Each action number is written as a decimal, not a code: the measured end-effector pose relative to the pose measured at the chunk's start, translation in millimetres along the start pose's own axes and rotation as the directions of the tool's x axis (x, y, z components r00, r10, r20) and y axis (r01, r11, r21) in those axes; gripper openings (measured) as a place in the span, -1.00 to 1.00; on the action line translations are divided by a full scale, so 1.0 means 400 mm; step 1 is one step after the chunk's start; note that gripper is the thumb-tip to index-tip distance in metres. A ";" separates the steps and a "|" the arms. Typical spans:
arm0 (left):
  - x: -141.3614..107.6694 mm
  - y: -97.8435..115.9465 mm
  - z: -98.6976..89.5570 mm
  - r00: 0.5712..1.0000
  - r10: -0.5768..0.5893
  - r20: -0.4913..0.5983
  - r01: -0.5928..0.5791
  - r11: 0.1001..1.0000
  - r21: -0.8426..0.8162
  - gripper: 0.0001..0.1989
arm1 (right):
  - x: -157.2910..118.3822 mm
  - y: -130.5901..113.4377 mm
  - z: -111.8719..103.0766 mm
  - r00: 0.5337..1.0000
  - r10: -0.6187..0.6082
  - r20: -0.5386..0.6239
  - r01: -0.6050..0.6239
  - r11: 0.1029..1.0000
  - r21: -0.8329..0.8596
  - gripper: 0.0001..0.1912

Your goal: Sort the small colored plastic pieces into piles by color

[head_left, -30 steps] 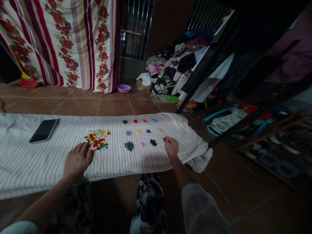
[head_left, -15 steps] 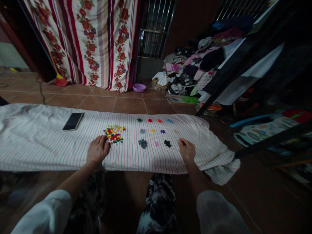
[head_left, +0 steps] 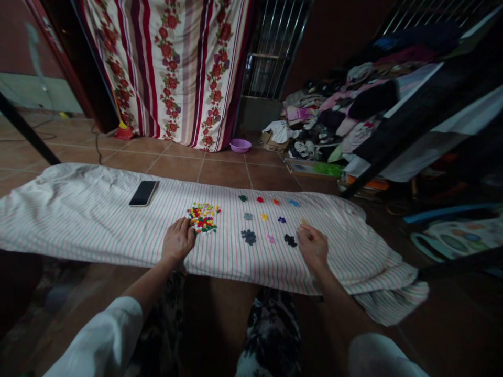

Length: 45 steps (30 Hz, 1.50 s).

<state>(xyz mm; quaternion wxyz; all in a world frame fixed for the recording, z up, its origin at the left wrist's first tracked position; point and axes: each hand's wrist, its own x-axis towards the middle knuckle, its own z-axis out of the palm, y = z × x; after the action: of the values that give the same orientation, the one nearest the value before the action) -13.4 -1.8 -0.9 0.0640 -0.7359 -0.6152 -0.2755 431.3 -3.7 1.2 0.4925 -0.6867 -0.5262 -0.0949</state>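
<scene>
My left hand (head_left: pixel 178 240) lies palm down on the striped cloth, its fingers touching the left edge of a mixed heap of small coloured pieces (head_left: pixel 203 219). My right hand (head_left: pixel 313 245) is curled in a pinch just right of a cluster of black pieces (head_left: pixel 291 240). Its fingertips partly cover a small beige cluster (head_left: pixel 304 222); whatever they hold is hidden. Single-colour clusters lie between my hands: dark grey (head_left: pixel 248 237), pink (head_left: pixel 271 239), light grey (head_left: pixel 247 215), yellow (head_left: pixel 264 217), purple (head_left: pixel 282 220), green (head_left: pixel 243 198), red (head_left: pixel 260 199), orange (head_left: pixel 275 201) and blue (head_left: pixel 293 203).
A phone (head_left: pixel 143 193) rests on the left part of the striped cloth (head_left: pixel 98 220). Beyond the table stand a purple basin (head_left: pixel 240 145) and a red dustpan (head_left: pixel 124 132). Clothes (head_left: pixel 334 110) are heaped at the back right, behind a dark slanting post (head_left: pixel 373 167).
The view has swung left, so everything sits further right. My right hand has moved slightly left and forward, closer to the beige and black clusters. My left hand stays beside the mixed heap.
</scene>
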 end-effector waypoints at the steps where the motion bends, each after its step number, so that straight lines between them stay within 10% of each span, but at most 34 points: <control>1: -0.001 -0.001 0.002 1.000 -0.001 -0.005 0.001 1.000 -0.005 -0.61 | -0.003 -0.033 0.016 0.999 -0.013 0.029 0.012 0.999 0.037 -0.61; 9: -0.005 -0.003 0.007 0.998 -0.008 -0.062 0.007 1.000 -0.009 -0.65 | -0.039 -0.298 0.156 0.923 -0.275 0.270 0.198 0.939 0.280 -0.73; 19: 0.002 0.016 -0.024 0.998 -0.030 -0.049 0.029 0.999 -0.024 -0.70 | -0.148 -0.484 0.293 0.703 -0.533 0.471 0.328 0.830 0.451 -0.77; 45: 0.007 0.026 -0.040 0.998 -0.067 0.018 0.065 0.996 0.064 -0.71 | -0.135 -0.663 0.435 0.572 -0.357 0.739 0.457 0.886 0.075 -0.75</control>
<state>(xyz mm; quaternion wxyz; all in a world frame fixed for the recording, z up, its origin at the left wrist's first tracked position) -8.4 -8.7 16.5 0.0722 -0.7154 -0.6483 -0.2504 124.3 87.2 32.6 0.1597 -0.5548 -0.8153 0.0456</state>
